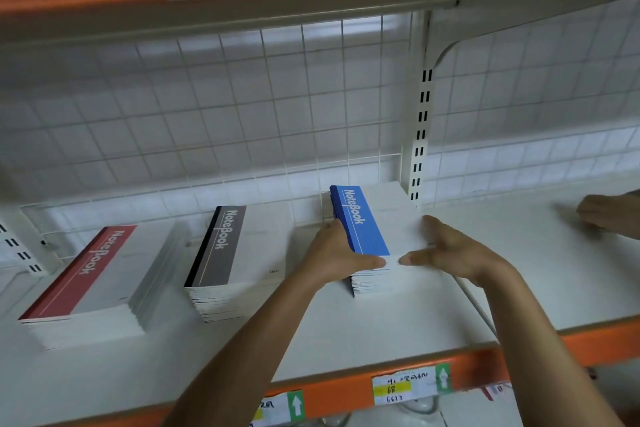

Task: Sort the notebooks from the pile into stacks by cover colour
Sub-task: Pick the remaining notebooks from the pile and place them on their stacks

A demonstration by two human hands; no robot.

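Three stacks of notebooks lie on a white shelf (363, 329). The red-banded stack (97, 284) is at the left, the grey-banded stack (235, 253) in the middle, and the blue-banded stack (367, 218) at the right. My left hand (332, 253) presses against the left side and front corner of the blue stack, thumb along its near edge. My right hand (450, 246) lies flat with spread fingers on the white part of the top blue notebook, touching its near right edge. Both hands bracket this stack.
Another person's hand (609, 211) rests on the shelf at the far right. A white wire grid (242, 107) backs the shelf, with a slotted upright (420, 135) behind the blue stack. Orange shelf edges carry paper labels (405, 386) above and below.
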